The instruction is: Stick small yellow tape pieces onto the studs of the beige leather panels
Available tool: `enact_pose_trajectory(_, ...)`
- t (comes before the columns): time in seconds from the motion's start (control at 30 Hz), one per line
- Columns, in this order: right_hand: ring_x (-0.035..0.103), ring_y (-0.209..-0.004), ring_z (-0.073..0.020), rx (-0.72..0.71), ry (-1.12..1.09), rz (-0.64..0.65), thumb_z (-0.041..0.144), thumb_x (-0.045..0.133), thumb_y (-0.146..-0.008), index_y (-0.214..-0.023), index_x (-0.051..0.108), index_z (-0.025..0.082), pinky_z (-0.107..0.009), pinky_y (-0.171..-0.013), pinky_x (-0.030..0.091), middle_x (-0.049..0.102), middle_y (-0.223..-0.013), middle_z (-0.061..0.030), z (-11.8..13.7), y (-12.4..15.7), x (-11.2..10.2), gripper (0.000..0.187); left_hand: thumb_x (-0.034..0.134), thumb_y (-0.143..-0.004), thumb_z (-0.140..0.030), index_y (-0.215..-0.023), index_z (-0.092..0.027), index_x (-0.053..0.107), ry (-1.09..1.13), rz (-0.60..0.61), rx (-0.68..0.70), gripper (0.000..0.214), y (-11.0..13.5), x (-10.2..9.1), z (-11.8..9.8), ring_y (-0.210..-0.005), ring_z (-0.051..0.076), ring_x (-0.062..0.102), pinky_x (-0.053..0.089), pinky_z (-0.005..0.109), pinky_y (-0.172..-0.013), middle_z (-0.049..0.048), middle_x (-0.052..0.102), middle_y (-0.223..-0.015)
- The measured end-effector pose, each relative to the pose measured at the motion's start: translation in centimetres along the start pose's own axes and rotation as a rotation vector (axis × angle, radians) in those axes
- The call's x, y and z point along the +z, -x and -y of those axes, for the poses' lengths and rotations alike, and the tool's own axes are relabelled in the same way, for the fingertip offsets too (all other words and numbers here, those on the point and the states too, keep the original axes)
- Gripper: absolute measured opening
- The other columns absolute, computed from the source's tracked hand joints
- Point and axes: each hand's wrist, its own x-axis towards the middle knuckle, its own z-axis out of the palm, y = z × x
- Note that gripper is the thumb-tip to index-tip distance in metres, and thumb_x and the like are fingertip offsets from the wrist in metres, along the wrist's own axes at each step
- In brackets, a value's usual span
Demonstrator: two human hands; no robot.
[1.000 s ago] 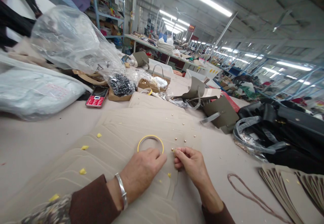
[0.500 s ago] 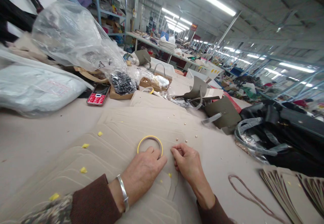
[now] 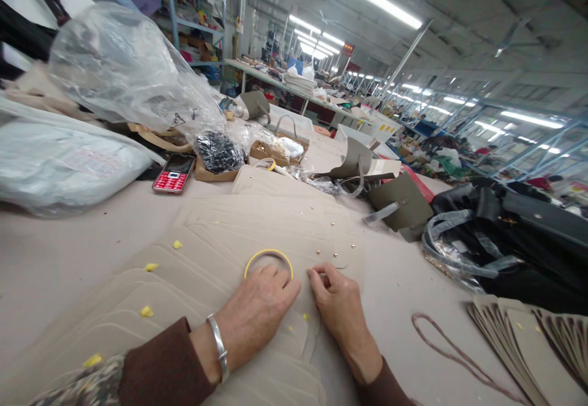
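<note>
My left hand, a silver bangle on its wrist, has its fingers curled on a narrow yellow-edged tape roll. The roll is over a spread of overlapping beige panels. To its right, my right hand is pinched, thumb against index finger, just above the panels' right side. Whatever lies between those fingertips is too small to make out. Small yellow tape bits stick to panels on the left. Several shiny metal studs show beyond my right hand.
A red-keyed phone and plastic-wrapped bundle lie at left. Behind the panels are an open cardboard box and olive bag pieces. Black bags, a brown cord loop and fanned beige pieces are at right.
The view has shifted slightly. My right index finger has lifted and bent a little, the thumb still against it. My left hand stays on the tape roll, which looks slightly more tilted.
</note>
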Motion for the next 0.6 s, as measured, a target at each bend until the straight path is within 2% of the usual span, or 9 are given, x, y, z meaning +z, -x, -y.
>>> enact_pose_trajectory(0.1, 0.054, -0.046, -0.0119, 0.071, -0.007, 0.041, 0.026, 0.055, -0.084, -0.076, 0.067, 0.020, -0.021, -0.053, 0.037, 0.057, -0.050, 0.0045, 0.4, -0.7, 0.0, 0.015, 0.045, -0.090, -0.008, -0.088, -0.018, 0.053, 0.053, -0.054, 0.028, 0.013, 0.1, -0.4, 0.0, -0.079, 0.022, 0.049, 0.042, 0.035, -0.066, 0.0042, 0.057, -0.086)
enact_pose_trajectory(0.23, 0.053, -0.050, -0.0117, 0.095, 0.049, 0.105, 0.019, 0.057, -0.078, -0.067, 0.065, 0.020, -0.021, -0.054, 0.035, 0.057, -0.052, 0.0042, 0.8, -0.6, -0.6, 0.013, 0.044, -0.092, -0.011, -0.087, -0.018, 0.051, 0.098, -0.143, 0.065, 0.011, 0.4, -0.2, 0.4, -0.077, 0.021, 0.049, 0.041, 0.034, -0.064, 0.0029, 0.055, -0.085)
enact_pose_trajectory(0.3, 0.051, -0.050, -0.0111, 0.092, 0.032, 0.192, 0.018, 0.057, -0.076, -0.064, 0.064, 0.019, -0.021, -0.052, 0.032, 0.055, -0.050, 0.0046, 0.9, -0.1, -1.1, 0.014, 0.045, -0.092, -0.010, -0.086, -0.019, 0.050, 0.114, -0.166, 0.055, 0.012, 0.5, 0.1, 0.7, -0.076, 0.020, 0.049, 0.041, 0.032, -0.064, 0.0022, 0.055, -0.084)
enact_pose_trajectory(0.47, 0.049, -0.049, -0.0102, 0.167, -0.181, 0.504, 0.020, 0.059, -0.078, -0.066, 0.068, 0.018, -0.019, -0.045, 0.029, 0.059, -0.054, 0.0037, 0.6, 1.1, -2.4, 0.015, 0.047, -0.090, -0.006, -0.088, -0.019, 0.053, 0.165, -0.209, 0.054, 0.015, 0.5, 0.2, 1.2, -0.070, 0.018, 0.053, 0.042, 0.029, -0.060, 0.0001, 0.056, -0.078)
enact_pose_trajectory(0.53, 0.050, -0.050, -0.0103, 0.158, -0.236, 0.479, 0.020, 0.060, -0.079, -0.073, 0.071, 0.019, -0.019, -0.046, 0.032, 0.061, -0.056, 0.0036, 0.6, 1.3, -2.7, 0.012, 0.044, -0.093, -0.008, -0.097, -0.019, 0.055, 0.187, -0.278, 0.090, 0.016, 0.5, 0.2, 1.2, -0.068, 0.017, 0.055, 0.044, 0.027, -0.059, -0.0001, 0.057, -0.076)
enact_pose_trajectory(0.6, 0.053, -0.053, -0.0112, 0.097, -0.300, 0.316, 0.019, 0.060, -0.081, -0.085, 0.072, 0.019, -0.020, -0.050, 0.037, 0.063, -0.061, 0.0027, 0.8, 1.4, -2.9, 0.013, 0.040, -0.095, -0.011, -0.107, -0.019, 0.054, 0.211, -0.362, 0.141, 0.019, 0.5, 0.2, 1.1, -0.068, 0.016, 0.058, 0.047, 0.026, -0.060, 0.0004, 0.060, -0.076)
